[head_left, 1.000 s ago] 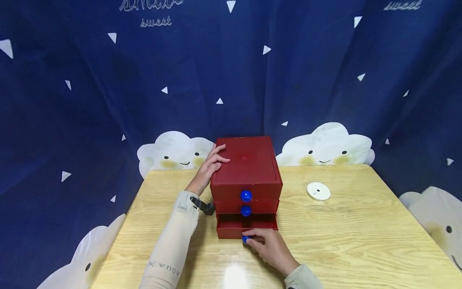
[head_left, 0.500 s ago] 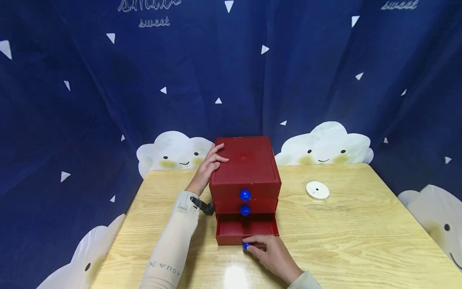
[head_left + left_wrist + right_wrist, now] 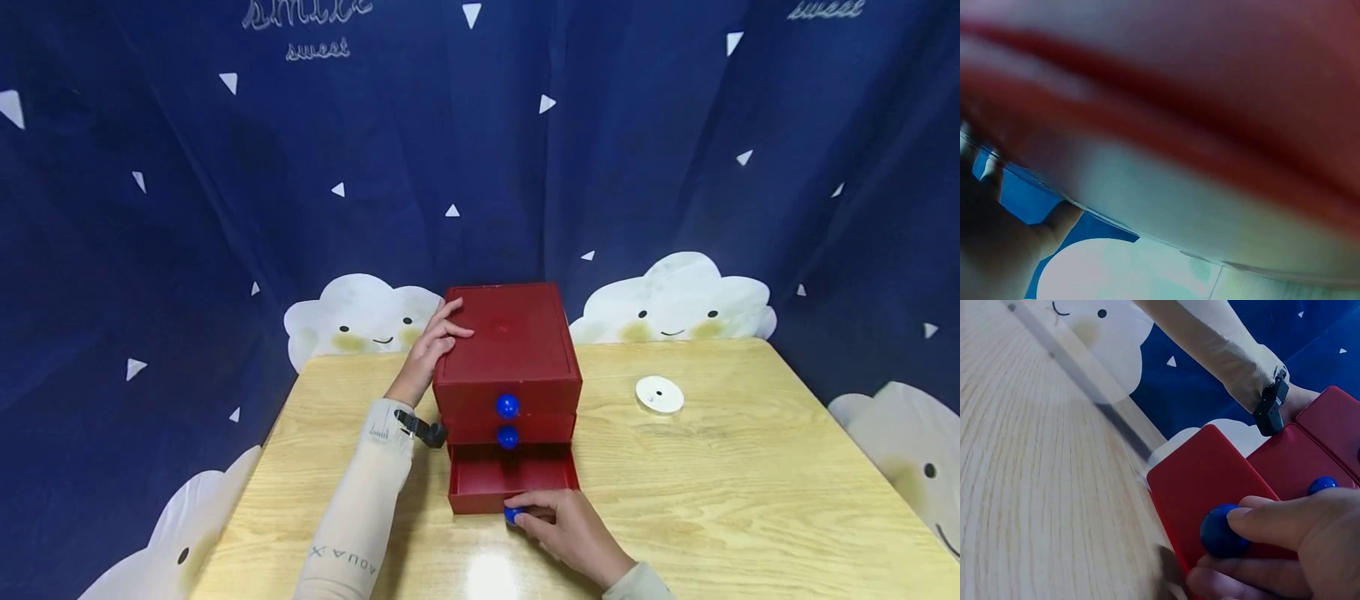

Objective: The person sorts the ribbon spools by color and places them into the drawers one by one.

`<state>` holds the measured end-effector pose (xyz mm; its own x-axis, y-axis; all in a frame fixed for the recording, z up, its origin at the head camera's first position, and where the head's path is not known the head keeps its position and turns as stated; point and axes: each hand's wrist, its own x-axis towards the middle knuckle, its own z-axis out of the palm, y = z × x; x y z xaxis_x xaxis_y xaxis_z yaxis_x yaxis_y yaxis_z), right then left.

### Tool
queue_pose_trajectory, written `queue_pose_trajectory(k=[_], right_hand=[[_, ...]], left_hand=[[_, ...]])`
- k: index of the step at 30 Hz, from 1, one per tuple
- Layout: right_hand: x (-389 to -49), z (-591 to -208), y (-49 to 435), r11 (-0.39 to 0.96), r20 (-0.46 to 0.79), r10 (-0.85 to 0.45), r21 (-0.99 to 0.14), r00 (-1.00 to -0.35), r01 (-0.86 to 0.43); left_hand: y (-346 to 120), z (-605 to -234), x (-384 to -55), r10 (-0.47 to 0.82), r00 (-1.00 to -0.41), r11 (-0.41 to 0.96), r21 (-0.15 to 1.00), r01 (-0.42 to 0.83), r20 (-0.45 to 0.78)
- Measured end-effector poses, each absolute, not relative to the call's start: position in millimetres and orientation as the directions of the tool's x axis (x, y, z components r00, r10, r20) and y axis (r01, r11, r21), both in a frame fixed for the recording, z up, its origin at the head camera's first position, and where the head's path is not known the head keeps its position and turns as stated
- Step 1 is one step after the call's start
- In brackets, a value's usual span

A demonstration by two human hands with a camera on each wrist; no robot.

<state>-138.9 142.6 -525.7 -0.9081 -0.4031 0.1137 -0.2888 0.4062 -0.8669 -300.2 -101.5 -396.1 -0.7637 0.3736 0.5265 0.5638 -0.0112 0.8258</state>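
Observation:
A red box of drawers (image 3: 510, 333) with round blue knobs stands on the table in the head view. Its bottom drawer (image 3: 480, 503) is pulled out, and the inside that shows is bare red. My right hand (image 3: 566, 532) pinches the blue knob (image 3: 1224, 531) of that drawer between thumb and fingers, seen closely in the right wrist view. My left hand (image 3: 429, 352) rests on the left top edge of the box, fingers spread over the top. The upper two drawers are pushed in, their knobs (image 3: 507, 406) one above the other.
A flat white disc (image 3: 660, 395) with a small dark hole lies on the wooden table (image 3: 735, 467) right of the box. Behind the table hangs a dark blue curtain (image 3: 405, 150) with white triangles and smiling clouds. A black wrist camera (image 3: 422, 428) sits close to the box's left side.
My right hand has moved toward me with the knob, and the bottom drawer has slid further out, showing more of its inside. My left hand has stayed on the box.

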Motion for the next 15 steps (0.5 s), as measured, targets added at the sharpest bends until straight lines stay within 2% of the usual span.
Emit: queue_pose_trajectory(k=[9, 15], right_hand=[[-143.9, -525.4, 151.9, 0.417, 0.119, -0.439, -0.851, -0.89, -0.32], [-144.8, -523.8, 151.0, 0.429, 0.15, -0.422, -0.835, -0.894, -0.343]], left_hand=[[-100.1, -407.4, -310.0, 0.387, -0.756, -0.017, 0.824, 0.566, 0.528], [-101.4, -397.1, -305.4, 0.394, -0.76, 0.01, 0.824, 0.566, 0.517]])
